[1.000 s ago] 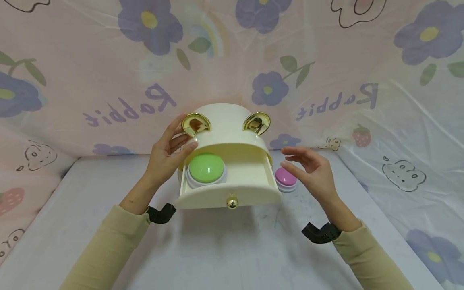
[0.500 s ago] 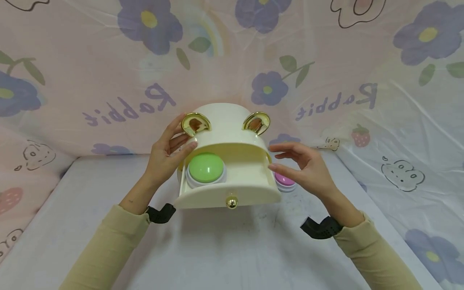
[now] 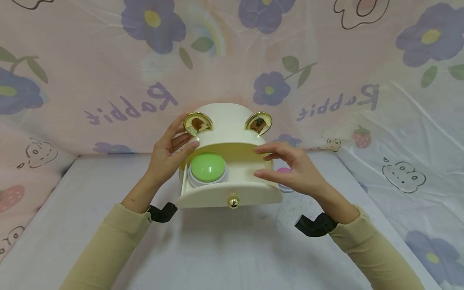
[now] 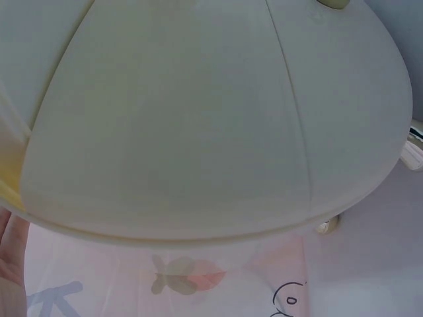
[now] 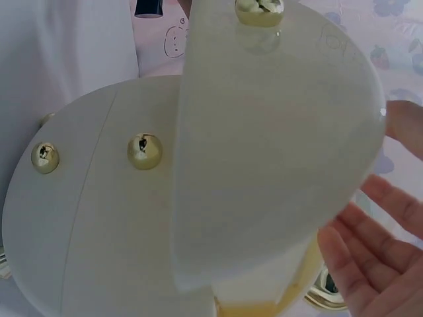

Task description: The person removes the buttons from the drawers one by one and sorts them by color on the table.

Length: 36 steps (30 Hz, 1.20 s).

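One box (image 3: 224,125) with two gold ears (image 3: 258,124) stood on the table (image 3: 232,249), one drawer (image 3: 206,197) jutting out. The drawer had one gold knob (image 3: 233,202); the right wrist view showed two more knobs (image 5: 144,150) on the box's front. One green dome (image 3: 208,166) sat in the drawer's left end. The left hand (image 3: 164,157) gripped the box beside the left ear. The right hand (image 3: 295,167), fingers and thumb parted, reached over the drawer's right side; contact could not be told. One pink dome (image 3: 284,170), partly hidden, lay beyond it.
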Available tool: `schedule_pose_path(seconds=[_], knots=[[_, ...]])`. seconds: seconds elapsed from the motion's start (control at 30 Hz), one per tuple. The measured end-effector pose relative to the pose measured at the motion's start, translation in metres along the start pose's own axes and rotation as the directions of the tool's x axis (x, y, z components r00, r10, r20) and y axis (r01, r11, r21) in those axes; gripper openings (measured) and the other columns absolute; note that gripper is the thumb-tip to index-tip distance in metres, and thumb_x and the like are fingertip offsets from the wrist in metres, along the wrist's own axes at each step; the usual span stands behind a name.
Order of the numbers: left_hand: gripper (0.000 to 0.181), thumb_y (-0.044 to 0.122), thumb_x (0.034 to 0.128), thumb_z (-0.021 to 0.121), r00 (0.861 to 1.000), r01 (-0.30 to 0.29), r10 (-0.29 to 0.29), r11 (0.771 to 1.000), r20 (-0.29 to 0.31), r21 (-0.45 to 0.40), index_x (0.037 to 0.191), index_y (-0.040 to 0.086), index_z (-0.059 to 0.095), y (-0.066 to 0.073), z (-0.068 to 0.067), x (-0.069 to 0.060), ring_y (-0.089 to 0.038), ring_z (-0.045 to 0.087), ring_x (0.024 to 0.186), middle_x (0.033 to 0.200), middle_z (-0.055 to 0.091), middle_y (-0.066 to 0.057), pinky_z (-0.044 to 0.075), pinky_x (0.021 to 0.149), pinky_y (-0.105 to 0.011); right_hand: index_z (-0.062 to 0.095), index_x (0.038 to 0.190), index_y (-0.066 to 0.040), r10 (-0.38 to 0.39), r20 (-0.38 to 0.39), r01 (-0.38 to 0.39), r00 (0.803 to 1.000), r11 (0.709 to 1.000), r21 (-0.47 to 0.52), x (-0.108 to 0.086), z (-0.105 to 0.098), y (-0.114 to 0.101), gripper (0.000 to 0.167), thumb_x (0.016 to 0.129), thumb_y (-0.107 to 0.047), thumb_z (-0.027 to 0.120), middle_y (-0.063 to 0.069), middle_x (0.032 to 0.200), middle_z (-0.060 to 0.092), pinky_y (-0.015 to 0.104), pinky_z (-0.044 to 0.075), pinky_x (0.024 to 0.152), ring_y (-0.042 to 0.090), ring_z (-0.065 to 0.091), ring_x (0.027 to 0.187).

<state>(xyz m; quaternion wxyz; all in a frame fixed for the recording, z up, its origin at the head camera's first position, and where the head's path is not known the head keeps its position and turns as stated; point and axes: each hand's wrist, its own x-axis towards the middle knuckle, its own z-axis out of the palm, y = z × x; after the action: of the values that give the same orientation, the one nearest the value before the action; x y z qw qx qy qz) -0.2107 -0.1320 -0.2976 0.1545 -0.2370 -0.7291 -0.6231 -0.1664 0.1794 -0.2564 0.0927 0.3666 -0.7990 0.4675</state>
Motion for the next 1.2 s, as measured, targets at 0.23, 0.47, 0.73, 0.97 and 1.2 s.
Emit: schedule_pose_path(seconds=[0.23,0.47,0.73,0.97,1.2], knots=[[0.070,0.003,0.0898,0.065,1.000,0.003,-0.003,1.000,0.001,-0.001,0.148,0.030,0.036,0.000,0.001,0.000,-0.024,0.055,0.123,0.132,0.049,-0.008,0.045,0.106,-0.028,0.063,0.122,-0.005,0.047,0.051,-0.044,0.998,0.997,-0.059,0.006,0.003,-0.005,0.047,0.078,-0.007,0.079,0.004,0.124,0.064,0.025,0.051,0.096,0.019,0.059,0.113],[0.070,0.003,0.0893,0.065,1.000,-0.015,0.015,1.000,-0.004,-0.014,0.148,0.029,0.037,-0.001,0.003,0.001,-0.024,0.056,0.123,0.130,0.050,-0.008,0.045,0.106,-0.028,0.062,0.126,-0.006,0.090,0.123,-0.082,0.988,0.994,-0.072,0.015,0.007,-0.011,0.047,0.082,-0.014,0.077,0.005,0.128,0.062,0.028,0.051,0.097,0.017,0.058,0.117],[0.070,0.003,0.0893,0.065,1.000,-0.028,0.028,0.999,-0.004,-0.017,0.148,0.029,0.038,-0.002,0.002,0.001,-0.025,0.056,0.123,0.130,0.050,-0.009,0.045,0.105,-0.026,0.059,0.130,-0.008,0.134,0.230,-0.109,0.964,0.987,-0.117,0.026,0.012,-0.014,0.051,0.083,-0.019,0.076,0.006,0.130,0.061,0.031,0.051,0.099,0.018,0.057,0.119],[0.070,0.004,0.0893,0.066,1.000,-0.026,0.026,1.000,-0.004,-0.012,0.148,0.029,0.038,-0.003,0.001,0.000,-0.024,0.056,0.123,0.130,0.050,-0.009,0.046,0.105,-0.026,0.059,0.130,-0.009,0.172,0.278,-0.135,0.945,0.980,-0.147,0.034,0.017,-0.017,0.053,0.083,-0.023,0.076,0.006,0.131,0.060,0.034,0.050,0.099,0.018,0.060,0.115],[0.070,0.004,0.0893,0.066,1.000,-0.025,0.025,1.000,-0.006,-0.009,0.148,0.029,0.037,-0.002,0.000,0.000,-0.025,0.056,0.123,0.131,0.050,-0.010,0.045,0.105,-0.026,0.057,0.133,-0.011,0.242,0.315,-0.208,0.918,0.968,-0.138,0.041,0.025,-0.019,0.057,0.083,-0.029,0.075,0.004,0.133,0.059,0.035,0.052,0.097,0.018,0.060,0.115]])
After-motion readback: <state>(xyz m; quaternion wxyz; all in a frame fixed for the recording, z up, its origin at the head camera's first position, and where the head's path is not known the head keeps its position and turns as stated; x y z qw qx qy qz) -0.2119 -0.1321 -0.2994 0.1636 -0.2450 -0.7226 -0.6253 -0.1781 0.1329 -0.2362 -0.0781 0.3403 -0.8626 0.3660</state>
